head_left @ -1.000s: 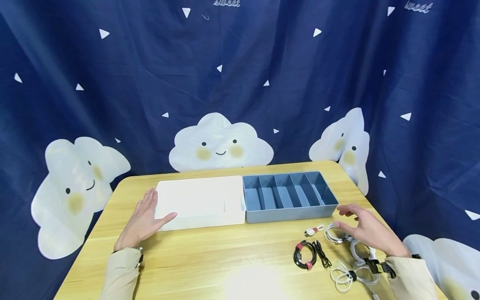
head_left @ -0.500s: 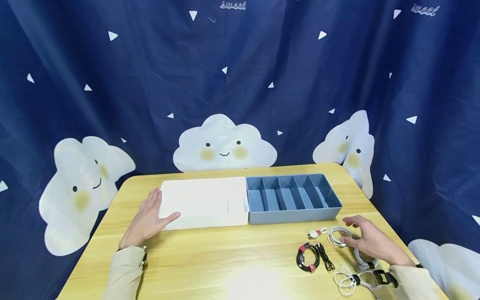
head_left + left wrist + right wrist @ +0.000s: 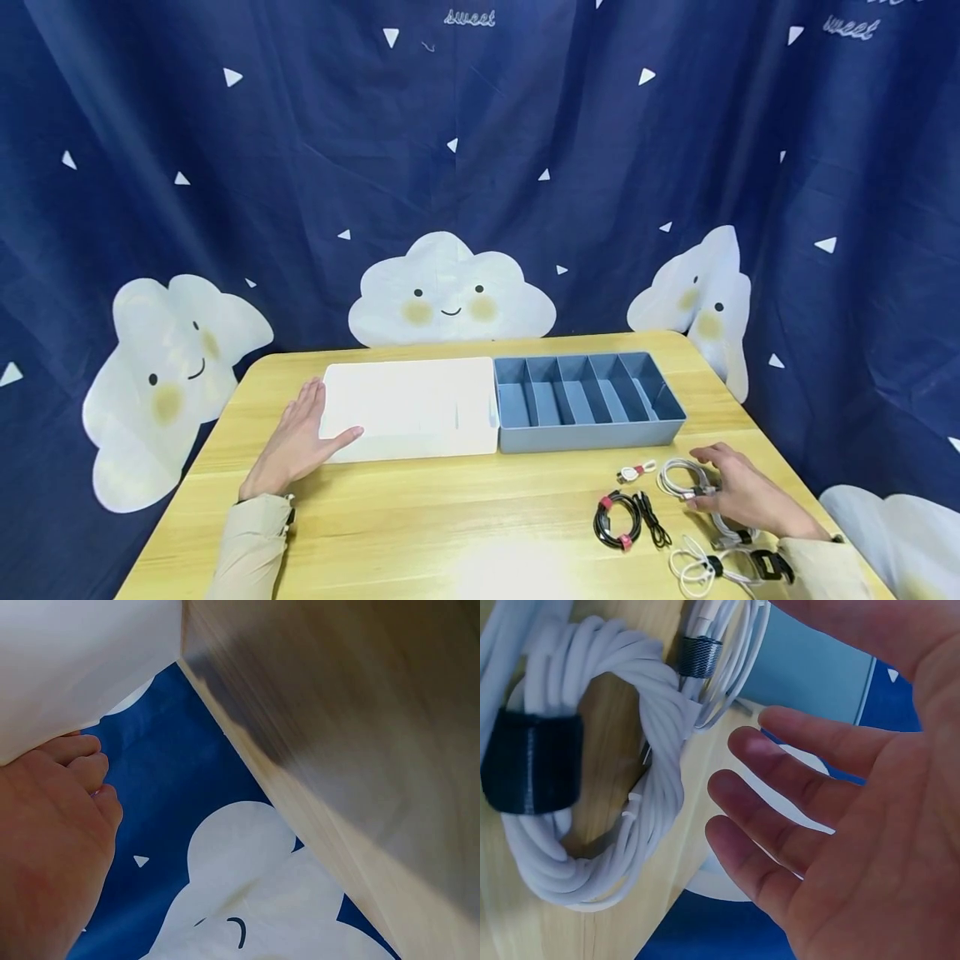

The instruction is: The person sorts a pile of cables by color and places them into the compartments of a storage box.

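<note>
My left hand (image 3: 294, 446) rests against the left end of a white box (image 3: 405, 408), fingers extended along its side and thumb across its front. In the left wrist view, the fingers touch the box's white wall (image 3: 90, 667). My right hand (image 3: 750, 496) hovers low over white coiled cables at the right, its fingers spread and loosely bent around nothing. Beside the fingers in the right wrist view is a thick white cable coil (image 3: 660, 742) bound by a black strap (image 3: 532, 763). A thinner white coil (image 3: 742, 652) with its own strap lies beyond.
A blue-grey divided box (image 3: 592, 436) stands against the white box's right end. In front lie a short white cable (image 3: 636, 472), a black coiled cable (image 3: 600, 525), a small black cable (image 3: 652, 521) and another white cable (image 3: 693, 571). A blue curtain (image 3: 480, 183) hangs behind the table.
My right hand has lowered toward the white coils, moving from beside the divided box's front corner. My left hand stays against the white box. The head view has shifted slightly.
</note>
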{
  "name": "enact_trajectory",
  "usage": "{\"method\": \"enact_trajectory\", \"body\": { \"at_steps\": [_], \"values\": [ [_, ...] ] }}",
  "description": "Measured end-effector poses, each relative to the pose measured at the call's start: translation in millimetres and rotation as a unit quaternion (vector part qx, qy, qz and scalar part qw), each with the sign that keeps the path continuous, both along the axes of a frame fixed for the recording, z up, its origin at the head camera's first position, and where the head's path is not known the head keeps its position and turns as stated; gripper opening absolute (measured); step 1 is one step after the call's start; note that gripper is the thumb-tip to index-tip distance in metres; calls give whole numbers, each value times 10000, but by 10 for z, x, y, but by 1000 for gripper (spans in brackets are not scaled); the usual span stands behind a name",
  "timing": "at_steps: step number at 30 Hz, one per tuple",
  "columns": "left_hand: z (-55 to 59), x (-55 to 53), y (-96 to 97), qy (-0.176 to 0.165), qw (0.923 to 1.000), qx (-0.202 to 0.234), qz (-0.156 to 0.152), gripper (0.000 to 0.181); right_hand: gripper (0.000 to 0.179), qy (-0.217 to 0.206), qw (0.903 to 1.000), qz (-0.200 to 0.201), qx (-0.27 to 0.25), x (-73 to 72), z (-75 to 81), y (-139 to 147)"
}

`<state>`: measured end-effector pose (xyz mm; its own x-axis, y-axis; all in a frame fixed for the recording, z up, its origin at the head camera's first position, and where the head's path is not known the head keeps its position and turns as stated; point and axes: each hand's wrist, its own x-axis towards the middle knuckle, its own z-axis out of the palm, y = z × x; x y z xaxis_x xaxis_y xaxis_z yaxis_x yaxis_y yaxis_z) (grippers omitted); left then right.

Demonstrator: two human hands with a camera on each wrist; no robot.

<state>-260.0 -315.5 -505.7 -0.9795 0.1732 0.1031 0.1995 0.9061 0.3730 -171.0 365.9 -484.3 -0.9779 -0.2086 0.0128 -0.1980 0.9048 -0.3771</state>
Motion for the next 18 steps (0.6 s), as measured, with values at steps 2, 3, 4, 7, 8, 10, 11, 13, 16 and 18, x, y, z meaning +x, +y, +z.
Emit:
{"method": "enact_trajectory", "body": {
  "at_steps": [2,3,4,7,8,10,11,13,16,18],
  "values": [
    [4,5,3,-6,10000,26,-4,120,76,-119,9999,24,5,-11,-7,5],
    [4,6,5,-4,10000,31,-3,120,77,-156,9999,38,14,-17,-13,8],
    [2,7,6,-6,10000,37,0,120,77,-176,9998,55,39,-22,-23,11],
    [-5,11,13,-22,10000,52,0,120,78,-237,9996,92,129,-33,-51,19],
    [-10,11,15,-19,10000,49,11,120,79,-252,9995,99,154,-36,-58,22],
    [-12,12,24,-13,10000,69,1,121,78,-288,9993,106,198,-41,-68,28],
    [-11,13,27,-9,10000,68,4,121,78,-307,9993,104,203,-44,-72,30],
    [-6,15,32,2,10000,95,-7,120,78,-333,9992,98,198,-55,-79,33],
    [7,16,32,6,10000,71,25,121,77,-370,9991,66,201,-72,-88,34],
    [16,16,28,-3,10000,58,28,121,76,-379,9990,57,226,-83,-96,34]
  ]
}}
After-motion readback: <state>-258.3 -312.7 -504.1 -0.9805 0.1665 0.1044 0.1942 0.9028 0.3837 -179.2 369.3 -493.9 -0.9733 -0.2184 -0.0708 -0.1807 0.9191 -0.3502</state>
